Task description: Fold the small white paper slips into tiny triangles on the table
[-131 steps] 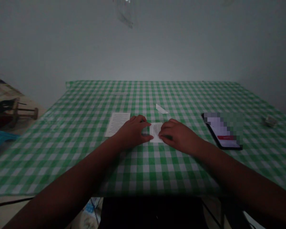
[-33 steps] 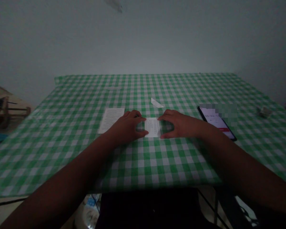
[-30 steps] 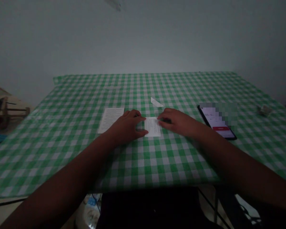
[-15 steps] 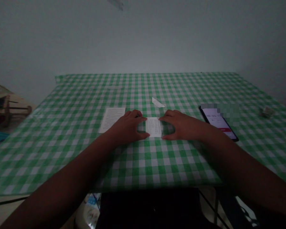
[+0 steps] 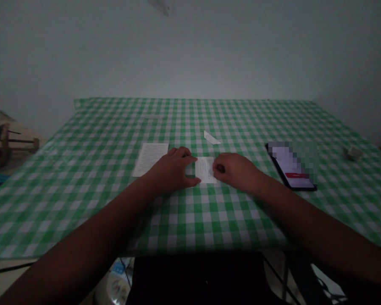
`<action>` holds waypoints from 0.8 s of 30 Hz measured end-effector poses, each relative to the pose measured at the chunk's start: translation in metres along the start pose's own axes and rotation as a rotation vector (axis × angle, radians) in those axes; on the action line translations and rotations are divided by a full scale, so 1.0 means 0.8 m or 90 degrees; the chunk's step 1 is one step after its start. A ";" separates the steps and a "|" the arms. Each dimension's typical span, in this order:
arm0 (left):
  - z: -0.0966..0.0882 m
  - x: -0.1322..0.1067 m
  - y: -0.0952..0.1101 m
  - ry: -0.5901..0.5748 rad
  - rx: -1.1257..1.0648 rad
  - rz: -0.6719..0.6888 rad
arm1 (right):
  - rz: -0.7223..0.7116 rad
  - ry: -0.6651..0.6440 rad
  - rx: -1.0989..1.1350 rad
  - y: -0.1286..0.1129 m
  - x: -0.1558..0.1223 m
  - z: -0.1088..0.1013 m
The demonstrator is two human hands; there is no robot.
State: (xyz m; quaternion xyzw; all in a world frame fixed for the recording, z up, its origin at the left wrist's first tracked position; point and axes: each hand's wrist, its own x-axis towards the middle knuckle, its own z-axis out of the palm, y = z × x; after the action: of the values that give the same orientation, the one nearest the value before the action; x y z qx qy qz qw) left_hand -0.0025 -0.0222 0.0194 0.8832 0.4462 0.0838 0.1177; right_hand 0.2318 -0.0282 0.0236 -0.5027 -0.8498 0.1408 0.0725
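Between left hand and right hand: small printed paper, flat on green-and-white checked tablecloth. Left grip: thumb and forefinger spread wide in a C, tips at the two left corners. Right grip: fingers curled in, thumb drawn up close, tips over the right edge. Can't tell whether pinching the paper or just touching it.

Left of the grip and toward the body, below the table edge: pale rounded thing, blue-and-white item near its top. Too dim to tell whether a container, or whether one sits inside the other.

Just left of the left grip: larger printed sheet, partly behind the hand. Beyond the grip: slanted printed scrap, apart from both hands. Right of the right grip: phone, screen lit, red bar near the bottom, part of it pixelated.

Versus half a second ago: right thumb and forefinger no longer spread along the right edge, now closed up over it. Left side: same C, same corners. Phone now clear of the right forearm, earlier partly covered. Same spots for sheet and scrap.
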 end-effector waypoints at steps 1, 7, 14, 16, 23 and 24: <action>0.000 0.000 0.000 0.001 0.004 -0.001 | 0.005 0.012 -0.011 0.002 0.004 0.001; 0.003 0.002 -0.002 0.004 0.016 0.010 | 0.031 0.072 -0.018 0.014 0.024 0.008; 0.004 0.003 -0.002 0.000 0.021 0.014 | 0.070 0.110 -0.038 0.013 0.032 0.013; 0.004 0.003 -0.003 0.002 0.019 0.012 | 0.081 0.123 -0.038 0.016 0.033 0.012; 0.003 0.001 -0.003 0.003 0.011 0.008 | -0.074 0.061 0.059 0.026 0.009 -0.006; 0.003 0.001 -0.002 0.002 0.012 0.007 | -0.089 0.046 0.055 0.025 0.005 -0.008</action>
State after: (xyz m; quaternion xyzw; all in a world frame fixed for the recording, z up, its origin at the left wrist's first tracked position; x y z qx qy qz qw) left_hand -0.0029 -0.0209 0.0166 0.8867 0.4420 0.0819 0.1083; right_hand 0.2480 -0.0146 0.0232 -0.4435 -0.8727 0.1538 0.1342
